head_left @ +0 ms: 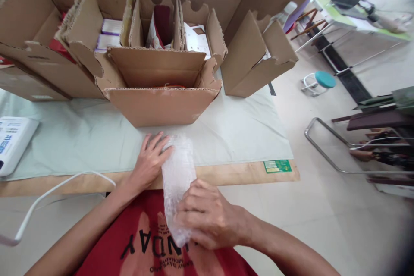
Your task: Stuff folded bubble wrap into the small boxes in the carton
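A long strip of clear bubble wrap point(178, 166) reaches from the table top down over the front edge, against the red shirt. My left hand point(151, 159) lies at the strip's upper left side, fingers stretched toward the cardboard box, its thumb on the plastic. Lower down, my right hand point(210, 215) has its fingers curled round the right side of the wrap. Whether anything is inside the wrap, I cannot tell. Just beyond my left hand stands an open cardboard box point(161, 105) with something reddish low inside.
Behind stand several open cardboard bins, one point(258, 64) apart at the right. A white device point(16, 142) lies on the left of the pale cloth point(77, 138). There is a green card point(277, 166) at the table edge and a teal stool point(324, 79) on the floor.
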Motion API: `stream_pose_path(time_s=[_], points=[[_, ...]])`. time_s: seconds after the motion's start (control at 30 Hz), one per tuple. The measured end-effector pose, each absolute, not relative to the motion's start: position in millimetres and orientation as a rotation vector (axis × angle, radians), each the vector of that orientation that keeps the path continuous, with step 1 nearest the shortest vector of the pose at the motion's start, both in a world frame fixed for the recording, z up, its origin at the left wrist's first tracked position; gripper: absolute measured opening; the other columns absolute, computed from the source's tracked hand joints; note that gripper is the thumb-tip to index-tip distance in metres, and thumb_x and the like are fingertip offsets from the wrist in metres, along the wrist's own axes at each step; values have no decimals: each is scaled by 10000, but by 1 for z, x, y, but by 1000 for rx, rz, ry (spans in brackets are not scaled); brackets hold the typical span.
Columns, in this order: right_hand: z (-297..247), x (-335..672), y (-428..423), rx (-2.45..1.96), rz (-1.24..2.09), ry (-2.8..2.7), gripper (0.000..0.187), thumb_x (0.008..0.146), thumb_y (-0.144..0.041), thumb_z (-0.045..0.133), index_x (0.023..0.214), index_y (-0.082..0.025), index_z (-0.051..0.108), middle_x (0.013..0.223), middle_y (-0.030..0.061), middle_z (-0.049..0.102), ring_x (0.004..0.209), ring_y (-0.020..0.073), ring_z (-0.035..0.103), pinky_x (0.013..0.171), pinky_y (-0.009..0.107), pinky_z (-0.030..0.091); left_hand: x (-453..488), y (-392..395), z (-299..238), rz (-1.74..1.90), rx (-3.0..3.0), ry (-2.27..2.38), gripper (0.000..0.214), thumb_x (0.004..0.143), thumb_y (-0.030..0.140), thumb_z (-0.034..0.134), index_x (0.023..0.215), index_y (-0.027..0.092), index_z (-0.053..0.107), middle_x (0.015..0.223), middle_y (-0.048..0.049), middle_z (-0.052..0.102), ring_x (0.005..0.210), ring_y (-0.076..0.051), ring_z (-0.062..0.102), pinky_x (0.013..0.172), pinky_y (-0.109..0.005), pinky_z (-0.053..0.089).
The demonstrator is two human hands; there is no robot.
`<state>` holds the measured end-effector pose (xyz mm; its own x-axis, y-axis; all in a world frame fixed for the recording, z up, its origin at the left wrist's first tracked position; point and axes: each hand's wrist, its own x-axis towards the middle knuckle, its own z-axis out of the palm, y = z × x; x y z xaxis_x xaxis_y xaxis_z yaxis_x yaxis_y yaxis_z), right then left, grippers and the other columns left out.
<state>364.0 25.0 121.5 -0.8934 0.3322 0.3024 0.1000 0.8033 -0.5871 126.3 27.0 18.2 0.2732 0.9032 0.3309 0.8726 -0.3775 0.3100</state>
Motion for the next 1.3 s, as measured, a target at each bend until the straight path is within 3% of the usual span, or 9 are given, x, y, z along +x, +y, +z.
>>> stream_pose_path(time_s=[0.23,0.43,0.57,0.63,0.8,0.9,1.03,1.2,1.3], points=[[92,338,8,-619,765,-2631,115,894,-171,617,954,-178,713,833,42,750,773,187,653,773,326,483,107,-26,59,689,2369,1409,746,791,22,509,1501,252,488,1604,-130,462,1535,-326,341,1225,-588,346],[91,337,28,-805,1252,-2341,126,933,-287,678,995,-194,736,946,39,789,870,172,726,844,298,537,112,-49,51,846,2175,1271,333,931,120,522,1199,226,688,1129,-94,768,1154,-244,683,1056,-456,517],[86,362,43,-891,1693,-2093,830,695,-507,903,1398,-204,582,1361,121,671,1245,279,643,1044,391,508,117,-32,39,922,2044,1278,218,985,185,508,1069,207,708,1058,-83,776,1030,-217,704,961,-401,529],[74,369,45,-916,1796,-2014,969,677,-515,911,1492,-213,485,1413,134,629,1293,301,608,1068,424,498,116,-26,42,866,1972,1334,219,993,244,493,980,201,708,946,-70,765,911,-211,694,865,-372,534],[41,361,35,-1177,1496,-1894,428,931,-361,665,1320,-198,597,1064,67,735,938,214,705,852,352,569,123,-19,50,734,1645,1631,329,966,387,513,1155,176,679,753,-18,691,688,-188,628,678,-317,523],[39,358,25,-1299,982,-1934,440,948,-304,639,1368,-211,548,961,50,724,834,205,687,773,347,554,135,-20,44,827,1534,1775,468,941,413,531,1311,140,623,787,-29,710,722,-197,658,720,-329,549],[52,359,14,-1023,251,-2038,488,913,-213,672,1380,-233,534,1119,105,717,1039,263,669,902,422,511,146,-24,33,965,1553,1850,493,946,402,540,1349,128,613,934,-77,750,860,-214,712,839,-357,570],[54,350,12,-756,353,-2434,409,912,-283,661,1303,-182,597,1337,149,678,1250,302,602,1030,464,459,146,-26,33,1021,1578,1843,477,977,354,535,1393,122,559,990,-89,764,853,-192,734,753,-306,588],[52,352,20,-771,391,-2305,339,923,-304,652,1239,-186,620,1307,157,688,1194,288,638,997,465,467,142,-25,38,1097,1713,1764,243,972,277,553,1149,160,671,965,-69,748,846,-169,724,733,-266,582]])
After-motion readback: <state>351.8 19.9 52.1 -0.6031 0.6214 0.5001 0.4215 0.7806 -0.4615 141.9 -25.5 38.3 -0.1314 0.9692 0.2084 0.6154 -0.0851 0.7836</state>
